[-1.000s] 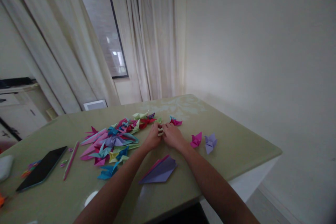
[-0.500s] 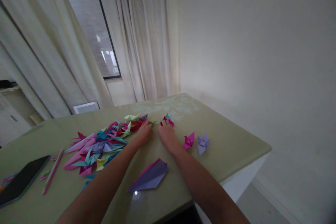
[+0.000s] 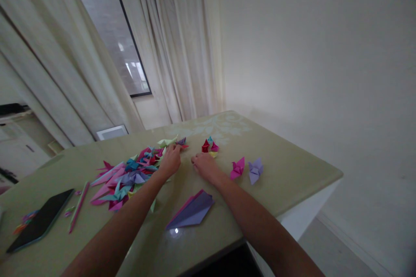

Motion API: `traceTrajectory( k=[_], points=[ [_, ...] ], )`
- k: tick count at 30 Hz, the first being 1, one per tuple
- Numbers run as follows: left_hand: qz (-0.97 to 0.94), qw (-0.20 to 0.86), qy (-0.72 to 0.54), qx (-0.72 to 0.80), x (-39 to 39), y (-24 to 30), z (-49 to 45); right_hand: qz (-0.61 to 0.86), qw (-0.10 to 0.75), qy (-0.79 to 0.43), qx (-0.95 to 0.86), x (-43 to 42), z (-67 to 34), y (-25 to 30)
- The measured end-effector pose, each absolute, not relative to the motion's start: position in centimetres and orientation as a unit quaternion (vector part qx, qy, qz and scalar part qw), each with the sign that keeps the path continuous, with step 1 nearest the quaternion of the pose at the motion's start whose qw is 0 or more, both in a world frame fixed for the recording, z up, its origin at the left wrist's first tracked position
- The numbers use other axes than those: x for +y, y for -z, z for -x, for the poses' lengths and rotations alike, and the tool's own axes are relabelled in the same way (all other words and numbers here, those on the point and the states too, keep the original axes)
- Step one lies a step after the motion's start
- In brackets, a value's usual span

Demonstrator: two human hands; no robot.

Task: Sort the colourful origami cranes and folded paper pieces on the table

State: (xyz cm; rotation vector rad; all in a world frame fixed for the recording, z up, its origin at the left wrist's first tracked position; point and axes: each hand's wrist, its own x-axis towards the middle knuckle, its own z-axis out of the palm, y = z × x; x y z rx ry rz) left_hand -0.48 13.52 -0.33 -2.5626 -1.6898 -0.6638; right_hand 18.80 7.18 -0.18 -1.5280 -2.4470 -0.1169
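Note:
My left hand [image 3: 170, 161] rests on the right edge of a pile of colourful folded paper shapes [image 3: 130, 172], fingers reaching into it; what it grips, if anything, is hidden. My right hand [image 3: 203, 165] lies on the green table [image 3: 286, 173] just right of it, fingers curled loosely, nothing seen in them. A small cluster of red, pink, blue and yellow folded pieces [image 3: 209, 146] sits just beyond my right hand. A pink folded piece [image 3: 237, 168] and a lilac one [image 3: 255, 170] lie to its right.
A purple-and-pink paper plane [image 3: 191, 210] lies between my forearms. A dark tablet [image 3: 40, 220] and a pink strip [image 3: 78, 206] are at the left. The table edge drops off at the right and front. Curtains and a window stand behind.
My hands have parted: the left went into the pile's edge, the right drew back from the small folded cluster. The pale piece held between both hands a second ago is gone from them.

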Motion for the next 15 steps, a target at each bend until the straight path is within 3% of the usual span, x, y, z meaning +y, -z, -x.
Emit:
traceTrajectory(
  k=[9,15],
  points=[
    [0.776,0.024,0.092,-0.624,15.0,0.6,-0.8,0.566,0.186,0.139,-0.791,9.1,-19.3,1.2],
    [0.777,0.015,0.086,-0.623,14.9,-0.2,-0.3,0.572,0.209,0.149,-0.779,8.7,-18.9,0.5]
  ],
)
